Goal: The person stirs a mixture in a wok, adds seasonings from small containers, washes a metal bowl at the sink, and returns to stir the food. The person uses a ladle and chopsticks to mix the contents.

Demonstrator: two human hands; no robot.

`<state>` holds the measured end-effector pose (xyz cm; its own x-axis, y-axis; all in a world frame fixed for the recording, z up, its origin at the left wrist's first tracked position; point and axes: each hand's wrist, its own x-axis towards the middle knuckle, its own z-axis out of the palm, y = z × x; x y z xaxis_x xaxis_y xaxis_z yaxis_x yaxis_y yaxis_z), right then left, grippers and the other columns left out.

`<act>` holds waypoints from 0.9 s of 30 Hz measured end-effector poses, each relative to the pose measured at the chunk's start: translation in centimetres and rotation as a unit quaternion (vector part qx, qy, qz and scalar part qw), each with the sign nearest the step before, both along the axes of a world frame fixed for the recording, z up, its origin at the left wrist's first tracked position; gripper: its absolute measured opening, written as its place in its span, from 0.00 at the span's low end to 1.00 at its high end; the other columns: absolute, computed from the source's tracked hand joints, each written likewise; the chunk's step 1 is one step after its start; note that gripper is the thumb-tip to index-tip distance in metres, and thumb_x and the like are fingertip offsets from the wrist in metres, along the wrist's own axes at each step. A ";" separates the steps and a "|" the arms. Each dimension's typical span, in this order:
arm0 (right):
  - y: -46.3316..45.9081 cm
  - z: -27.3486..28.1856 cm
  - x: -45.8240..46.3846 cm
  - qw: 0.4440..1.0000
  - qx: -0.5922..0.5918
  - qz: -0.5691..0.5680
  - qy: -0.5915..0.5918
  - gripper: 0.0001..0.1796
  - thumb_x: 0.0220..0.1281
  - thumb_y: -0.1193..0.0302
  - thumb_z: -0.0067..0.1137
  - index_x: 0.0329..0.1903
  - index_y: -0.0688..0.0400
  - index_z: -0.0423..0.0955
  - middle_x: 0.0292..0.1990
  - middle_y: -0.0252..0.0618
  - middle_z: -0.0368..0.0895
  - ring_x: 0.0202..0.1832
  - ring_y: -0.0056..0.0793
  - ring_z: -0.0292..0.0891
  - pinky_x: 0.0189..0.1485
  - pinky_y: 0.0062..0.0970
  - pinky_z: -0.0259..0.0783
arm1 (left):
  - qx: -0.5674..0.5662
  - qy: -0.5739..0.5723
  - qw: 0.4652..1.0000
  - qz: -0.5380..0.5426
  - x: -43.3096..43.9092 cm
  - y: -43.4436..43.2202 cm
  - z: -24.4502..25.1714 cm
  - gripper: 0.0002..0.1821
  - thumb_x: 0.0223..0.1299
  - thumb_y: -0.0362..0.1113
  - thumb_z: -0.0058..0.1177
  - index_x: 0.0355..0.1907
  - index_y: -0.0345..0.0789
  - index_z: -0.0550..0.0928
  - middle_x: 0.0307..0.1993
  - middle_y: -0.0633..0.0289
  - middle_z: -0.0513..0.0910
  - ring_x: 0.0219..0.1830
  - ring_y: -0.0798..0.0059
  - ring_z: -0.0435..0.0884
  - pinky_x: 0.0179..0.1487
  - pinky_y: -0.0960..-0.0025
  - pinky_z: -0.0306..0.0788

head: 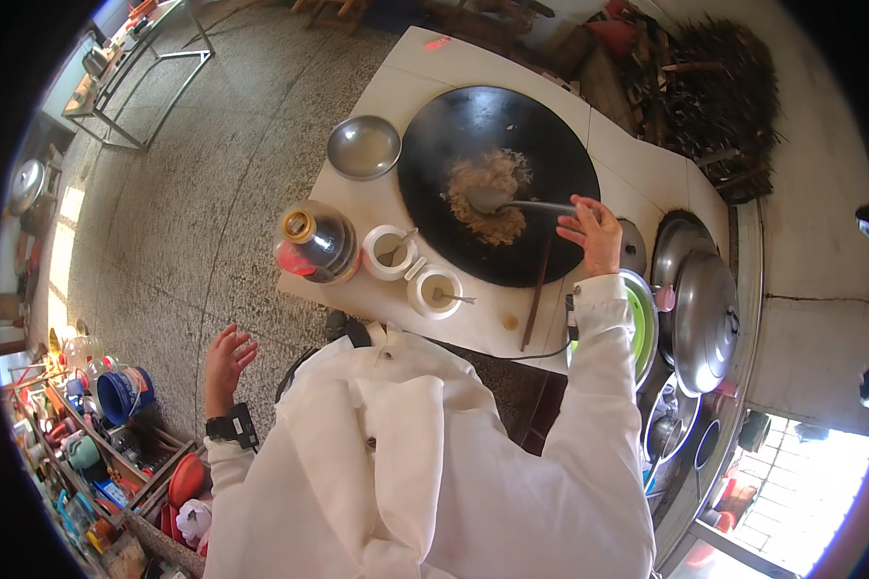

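A large black wok (442, 137) is set into the pale stove counter. Brownish shredded food (496, 170) lies in it, with faint steam above. A metal wok ladle (487, 199) rests its head on the food. Its handle runs right to my right hand (597, 235), whose fingers hold the end loosely. My left hand (228, 362) is over the floor to the left, fingers apart and holding nothing. Nearest the wok's left side are a metal bowl (364, 148), a large bottle of dark liquid (322, 242), and two white cups (389, 253) with spoons in them.
Brown chopsticks (537, 297) lean over the wok's near rim. Right of my arm stand a green basin (641, 322) and large metal lids (706, 326). Firewood (724, 101) is piled behind the counter. At lower left are a blue bucket (124, 394) and crowded shelves (108, 452).
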<state>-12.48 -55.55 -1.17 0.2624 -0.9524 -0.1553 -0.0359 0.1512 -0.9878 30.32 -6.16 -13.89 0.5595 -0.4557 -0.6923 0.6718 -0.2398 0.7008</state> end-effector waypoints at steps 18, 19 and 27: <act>-8.4 15.8 4.1 0.661 0.034 0.431 0.613 0.15 0.46 0.77 0.59 0.40 0.61 0.81 0.29 0.45 0.83 0.29 0.26 0.81 0.34 0.26 0.75 | 0.013 0.037 0.999 -0.033 0.3 -0.3 -1.4 0.24 0.65 0.37 0.43 0.62 0.33 0.63 0.46 0.52 0.75 0.43 0.59 0.80 0.43 0.65 0.78; -8.6 14.9 4.8 0.653 0.027 0.407 0.639 0.14 0.46 0.77 0.59 0.40 0.61 0.81 0.30 0.44 0.84 0.29 0.26 0.81 0.35 0.25 0.75 | 0.019 0.031 0.999 -0.036 0.0 0.0 -1.4 0.24 0.65 0.37 0.43 0.62 0.33 0.63 0.47 0.52 0.75 0.43 0.59 0.80 0.43 0.65 0.78; -4.5 -3.9 6.0 0.711 -0.220 0.258 0.616 0.14 0.47 0.70 0.58 0.40 0.52 0.81 0.38 0.50 0.81 0.43 0.48 0.78 0.47 0.38 0.73 | 0.014 0.048 0.999 0.002 -1.0 1.8 -1.6 0.25 0.65 0.38 0.44 0.62 0.32 0.63 0.49 0.49 0.74 0.44 0.57 0.80 0.44 0.64 0.78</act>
<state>-6.51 -60.07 -5.05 0.5177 -0.8061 -0.2868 -0.8534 -0.5105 -0.1054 29.29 -4.35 -15.52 0.4908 -0.4337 -0.7557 0.7368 -0.2563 0.6256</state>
